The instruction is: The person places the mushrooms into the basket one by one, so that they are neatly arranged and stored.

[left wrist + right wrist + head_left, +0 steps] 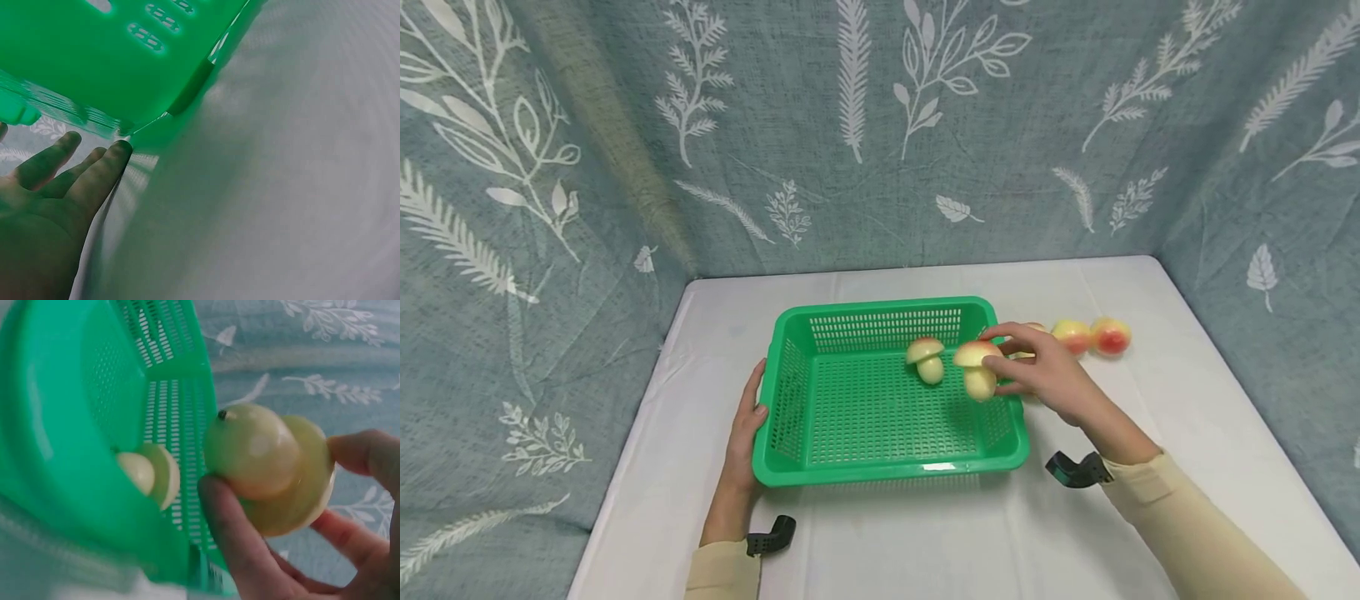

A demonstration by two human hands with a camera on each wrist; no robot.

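A toy mushroom (977, 381) with a red-and-yellow cap and pale stem is pinched between the thumb and fingers of my right hand (1048, 372), over the right end of a green plastic basket (891, 477). The right wrist view shows the held mushroom's rounded stem (256, 447) toward the camera. Inside the basket, a second toy mushroom (929, 362) lies toward the back right. My left hand (747, 429) is against the basket's left side, thumb at the rim. Its fingers (100, 178) look straight in the left wrist view, with their tips at the green wall.
Right of the basket, several red-and-yellow rounded pieces (1110, 337) lie in a row, partly hidden behind my right hand. A white cloth (887, 542) covers the table. Patterned blue-grey curtains (880, 208) hang at the back and sides.
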